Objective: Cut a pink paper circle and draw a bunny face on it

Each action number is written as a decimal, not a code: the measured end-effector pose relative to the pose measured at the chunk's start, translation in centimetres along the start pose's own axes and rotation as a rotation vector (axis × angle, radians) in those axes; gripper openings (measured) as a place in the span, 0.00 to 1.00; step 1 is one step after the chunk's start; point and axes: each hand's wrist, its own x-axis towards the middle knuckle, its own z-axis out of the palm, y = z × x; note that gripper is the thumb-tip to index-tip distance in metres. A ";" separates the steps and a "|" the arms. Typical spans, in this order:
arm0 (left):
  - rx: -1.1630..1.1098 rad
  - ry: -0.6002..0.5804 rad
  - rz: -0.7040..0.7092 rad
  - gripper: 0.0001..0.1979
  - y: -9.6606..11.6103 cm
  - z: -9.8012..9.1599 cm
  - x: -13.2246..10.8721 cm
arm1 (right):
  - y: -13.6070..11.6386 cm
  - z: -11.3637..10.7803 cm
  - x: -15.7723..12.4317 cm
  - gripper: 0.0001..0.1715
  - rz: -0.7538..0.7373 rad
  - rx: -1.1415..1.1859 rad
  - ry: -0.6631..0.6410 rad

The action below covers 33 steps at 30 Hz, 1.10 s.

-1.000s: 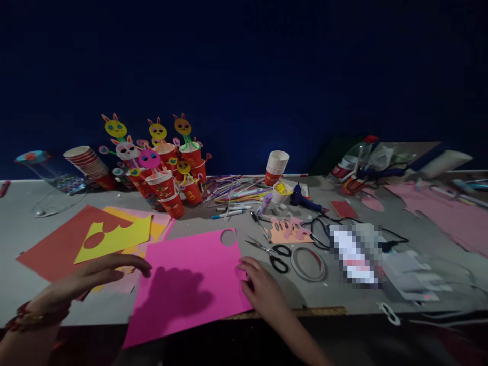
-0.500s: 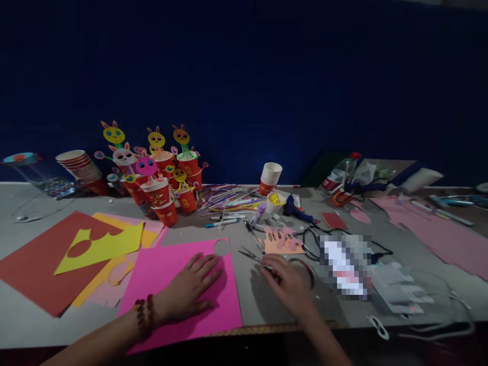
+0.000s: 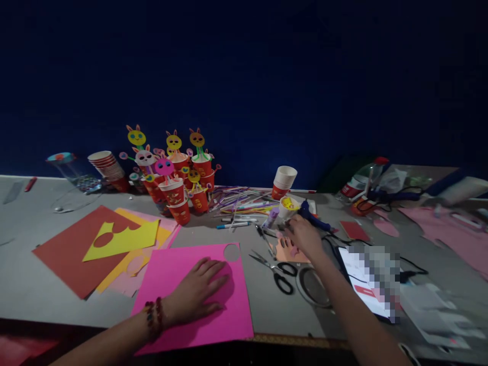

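My left hand (image 3: pixel 202 287) lies flat with its fingers spread on a bright pink sheet of paper (image 3: pixel 163 274). Near that sheet's upper right corner is a round cut-out (image 3: pixel 231 252). My right hand (image 3: pixel 304 236) reaches over the peach paper (image 3: pixel 284 250) with small pink paper pieces, close to a white cup (image 3: pixel 285 208) holding yellow bits. Its fingers are partly bent and look apart, with nothing visible in them. Black-handled scissors (image 3: pixel 275 270) lie on the table between the pink sheet and a roll of tape (image 3: pixel 314 287), blades pointing left.
Red paper cups (image 3: pixel 178 209) with animal figures stand at the back left. Pipe cleaners (image 3: pixel 244 201), a purple glue stick (image 3: pixel 271 217) and a blue glue gun (image 3: pixel 314 218) lie behind. Coloured sheets (image 3: pixel 76 254) are at left; a phone (image 3: pixel 362 284) and cables at right.
My right hand has let go of the scissors and moved forward, over the peach paper. My left hand stays flat on the pink sheet. The view has shifted left.
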 end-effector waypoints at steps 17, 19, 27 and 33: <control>-0.155 0.139 -0.021 0.32 -0.2 0.9 -0.5 | -14.1 0.8 -9.1 0.17 -0.549 0.333 -0.182; -0.198 0.189 -0.044 0.29 -0.2 1.0 -0.7 | -13.6 1.2 -9.0 0.17 -0.537 0.395 -0.181; -0.249 0.109 -0.192 0.39 0.3 -0.8 1.7 | -12.1 3.7 -10.1 0.34 -0.337 0.635 -0.150; -0.226 0.121 -0.225 0.28 0.6 0.4 3.8 | -12.1 4.3 -10.1 0.36 -0.325 0.689 -0.139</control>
